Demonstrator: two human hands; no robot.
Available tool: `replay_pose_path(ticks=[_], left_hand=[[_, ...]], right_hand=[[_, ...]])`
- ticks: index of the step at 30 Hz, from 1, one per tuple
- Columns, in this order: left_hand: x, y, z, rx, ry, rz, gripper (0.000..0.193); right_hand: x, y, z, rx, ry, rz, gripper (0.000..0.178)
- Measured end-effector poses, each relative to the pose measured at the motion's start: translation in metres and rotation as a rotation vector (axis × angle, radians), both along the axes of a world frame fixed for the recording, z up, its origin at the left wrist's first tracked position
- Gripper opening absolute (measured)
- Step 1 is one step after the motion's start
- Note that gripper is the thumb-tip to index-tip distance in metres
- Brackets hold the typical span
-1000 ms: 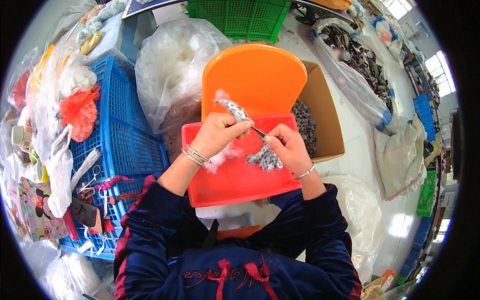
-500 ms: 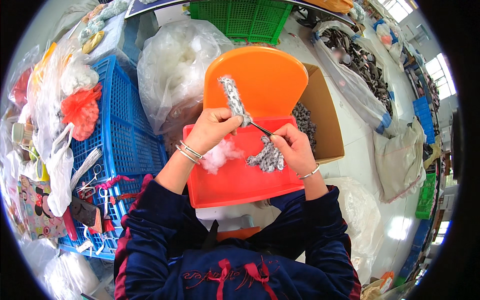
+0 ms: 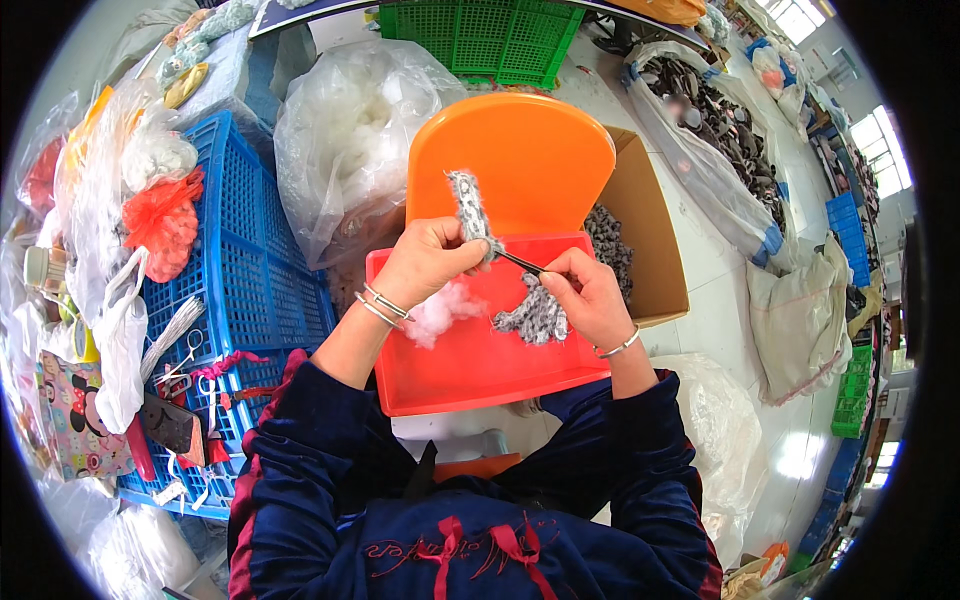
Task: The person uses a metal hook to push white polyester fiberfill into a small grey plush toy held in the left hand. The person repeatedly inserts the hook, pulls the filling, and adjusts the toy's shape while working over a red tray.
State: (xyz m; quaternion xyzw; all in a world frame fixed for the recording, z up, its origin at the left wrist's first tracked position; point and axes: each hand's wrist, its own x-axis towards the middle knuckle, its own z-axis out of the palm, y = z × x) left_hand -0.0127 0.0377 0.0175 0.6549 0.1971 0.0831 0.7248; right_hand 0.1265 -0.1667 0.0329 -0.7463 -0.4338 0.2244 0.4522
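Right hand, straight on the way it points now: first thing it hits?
Probably the grey fuzzy piece, at the end pinched by the left hand; the right hand points there along its dark tool. Depth is unclear.

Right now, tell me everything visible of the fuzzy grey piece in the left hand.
The fuzzy grey piece is a narrow, mottled grey-white strip or tube, apparently knitted. It points upward, leaning left, before an orange panel. The left hand pinches its lower end, where a thin dark tool in the right hand meets it; whether inserted is unclear.
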Motion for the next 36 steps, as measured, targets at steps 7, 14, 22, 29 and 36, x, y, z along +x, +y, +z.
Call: replay_pose_path(ticks=[7,14,22,29,36], left_hand=[[-0.0003,-0.0012,0.0048,0.015,-0.005,-0.013,0.014],[-0.0002,0.0011,0.0025,0.001,-0.02,-0.054,0.013],[-0.0011,0.001,0.0024,0.086,0.009,-0.063,0.017],[0.001,-0.0011,-0.0049,0.001,-0.035,-0.057,0.017],[0.0004,-0.0034,0.0004,-0.094,-0.018,-0.123,0.017]], right_hand=[[0.0014,-0.001,-0.0009,0.016,-0.038,0.01,0.011],[0.0008,-0.0017,0.0035,0.017,-0.104,0.01,0.011],[0.0019,-0.004,0.0048,0.008,-0.129,0.017,0.011],[0.0017,-0.0048,0.0041,0.052,-0.114,0.028,0.011],[0.0029,-0.0074,-0.0035,0.045,0.03,0.064,0.011]])
